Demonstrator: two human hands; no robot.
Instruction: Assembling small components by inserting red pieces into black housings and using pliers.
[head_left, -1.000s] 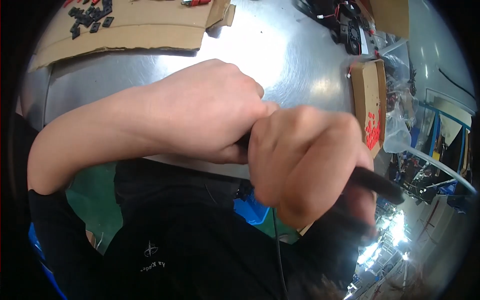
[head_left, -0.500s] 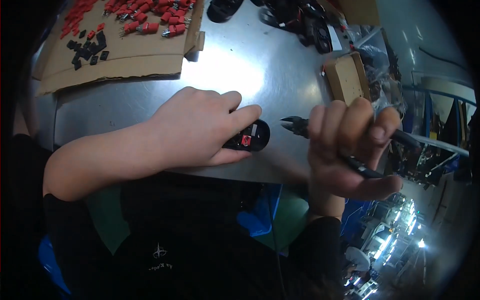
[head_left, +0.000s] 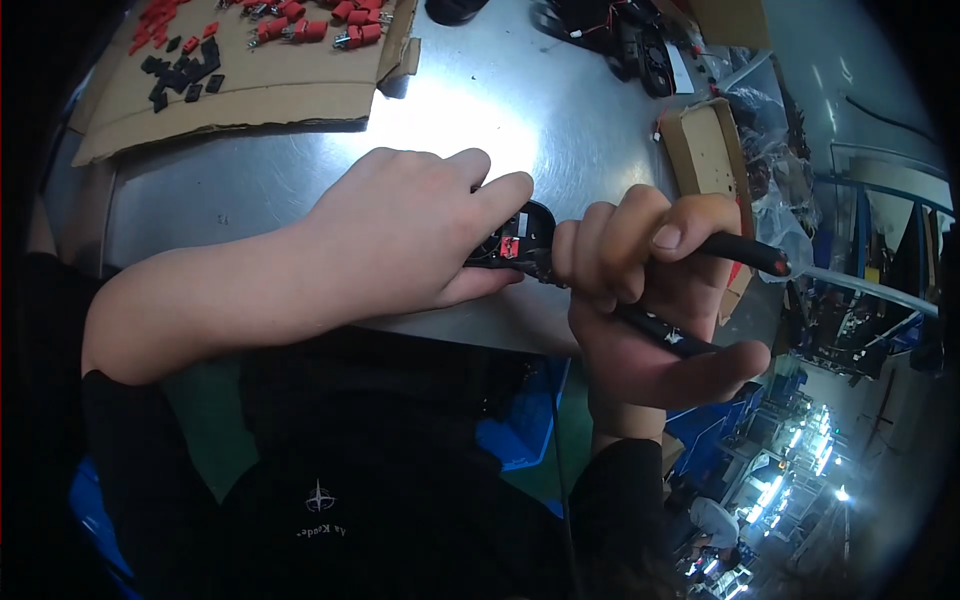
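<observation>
My left hand (head_left: 420, 220) is closed around a black plastic housing (head_left: 540, 228) with a rounded end, held just over the metal table. A small red part (head_left: 509, 247) shows inside the housing, beside a pale rectangle. My right hand (head_left: 650, 290) grips dark-handled cutting pliers (head_left: 745, 252), one handle under the curled fingers and the other along the thumb. The pliers' jaws (head_left: 538, 266) are at the housing's near right edge, close to the left fingertips. Whether the jaws close on anything is too small to tell.
A cardboard tray (head_left: 290, 105) at the far left carries red connector-like parts (head_left: 305, 30) and small black pieces (head_left: 180, 75). Black housings with wires (head_left: 650, 60) lie at the back right. An open cardboard box (head_left: 700, 150) and clear plastic bags (head_left: 785, 200) line the table's right side.
My right hand has moved left, bringing the pliers' jaws from clear of the black housing to its edge. My left hand keeps its hold. The whole view has shifted slightly.
</observation>
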